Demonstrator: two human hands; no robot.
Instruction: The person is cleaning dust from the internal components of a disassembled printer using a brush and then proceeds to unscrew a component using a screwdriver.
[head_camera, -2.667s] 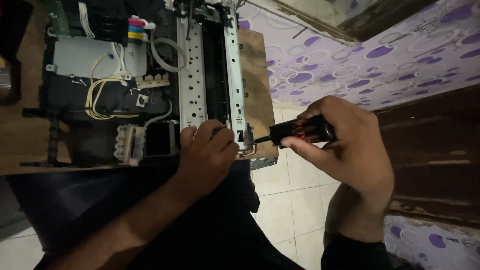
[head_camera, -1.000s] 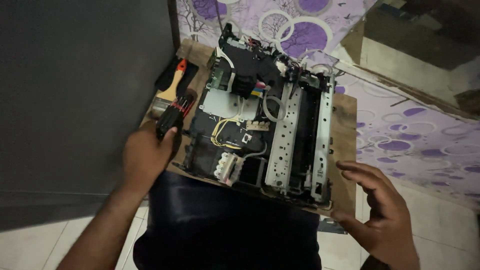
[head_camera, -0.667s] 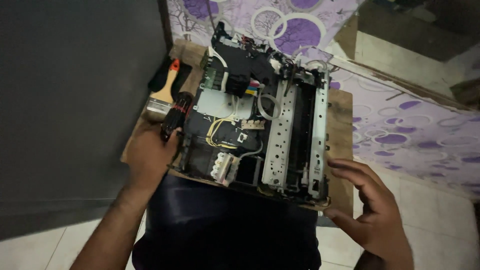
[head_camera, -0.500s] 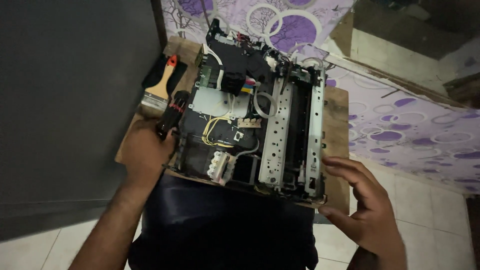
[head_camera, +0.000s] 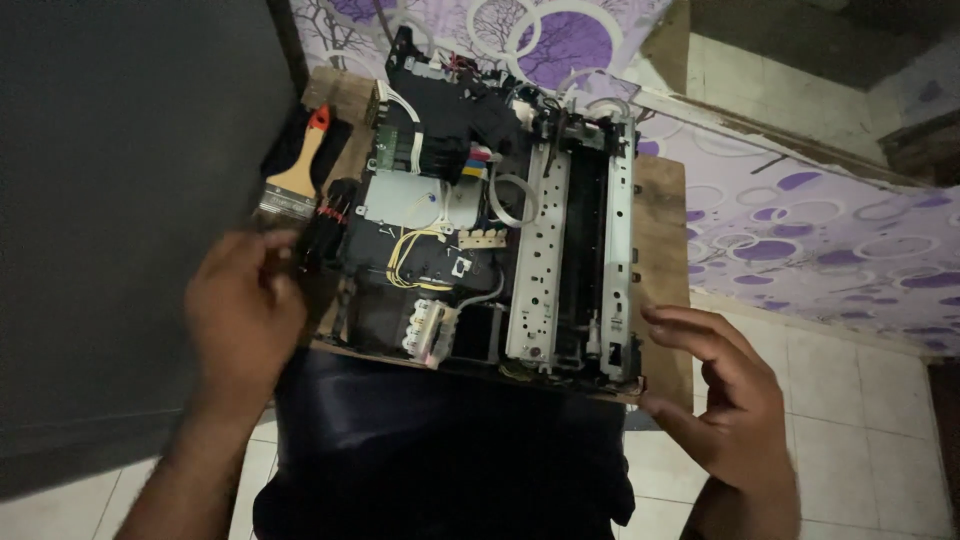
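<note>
Since the frame nearly three seconds back, the screwdriver (head_camera: 322, 230) has passed from the right hand (head_camera: 728, 400) to the left hand (head_camera: 243, 305), and the view has swung so the opened printer (head_camera: 490, 250) now sits slanted on the wooden board (head_camera: 662, 240) across the person's lap. That left hand rests at the board's left edge, its fingers curled loosely by the black-and-red screwdriver handle; whether they actually grip it I cannot tell. Just beyond the screwdriver lies a paintbrush (head_camera: 297, 180) with a wooden handle and orange tip. At the board's near right corner the right hand is open, fingers spread and empty, close to the printer's metal rail frame (head_camera: 575, 260). Yellow wires (head_camera: 410, 262) loop over the black chassis. Purple circle-patterned wallpaper (head_camera: 800, 240) lies behind.
</note>
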